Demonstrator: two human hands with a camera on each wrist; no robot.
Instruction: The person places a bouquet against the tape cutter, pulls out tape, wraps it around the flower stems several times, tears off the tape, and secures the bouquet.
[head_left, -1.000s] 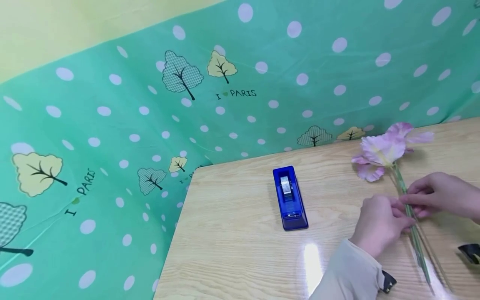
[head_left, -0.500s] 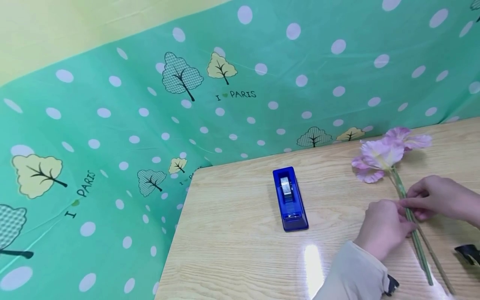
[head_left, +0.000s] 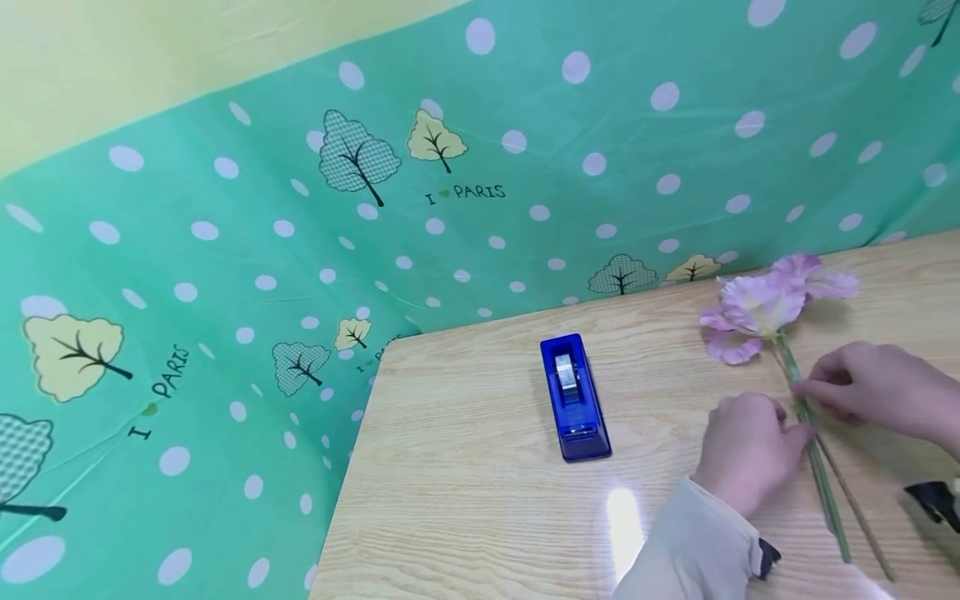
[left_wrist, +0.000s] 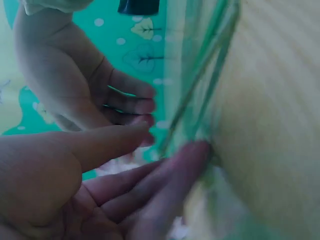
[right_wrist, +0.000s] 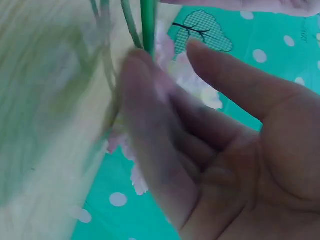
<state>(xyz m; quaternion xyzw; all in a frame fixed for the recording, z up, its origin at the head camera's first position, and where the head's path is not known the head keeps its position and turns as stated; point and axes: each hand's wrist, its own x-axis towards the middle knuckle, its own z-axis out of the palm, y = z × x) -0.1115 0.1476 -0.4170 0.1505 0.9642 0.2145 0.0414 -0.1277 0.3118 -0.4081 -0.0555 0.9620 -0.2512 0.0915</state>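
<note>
Pink-and-white flowers [head_left: 761, 304] lie on the table at the right, their long green stems [head_left: 828, 500] running toward the front edge. One stem [head_left: 862, 529] is thinner and brownish. My left hand [head_left: 750, 450] is at the stems from the left; in the left wrist view its fingers [left_wrist: 175, 185] touch them while the thumb stands apart. From the right, my right hand [head_left: 881, 392] reaches them. In the right wrist view its index finger [right_wrist: 145, 110] touches the stems, blurred, and the thumb [right_wrist: 230, 75] is clear of them. From above, the left fingertips are partly hidden.
A blue tape dispenser [head_left: 576, 396] with a roll in it stands left of the hands. Behind the wooden table [head_left: 450, 483] hangs a green dotted cloth [head_left: 285, 250] with tree prints. Black straps [head_left: 933, 504] show near the wrists.
My left hand has drawn slightly left and back along the stems. The right fingertips have shifted a little toward the flower heads. The camera view has moved slightly.
</note>
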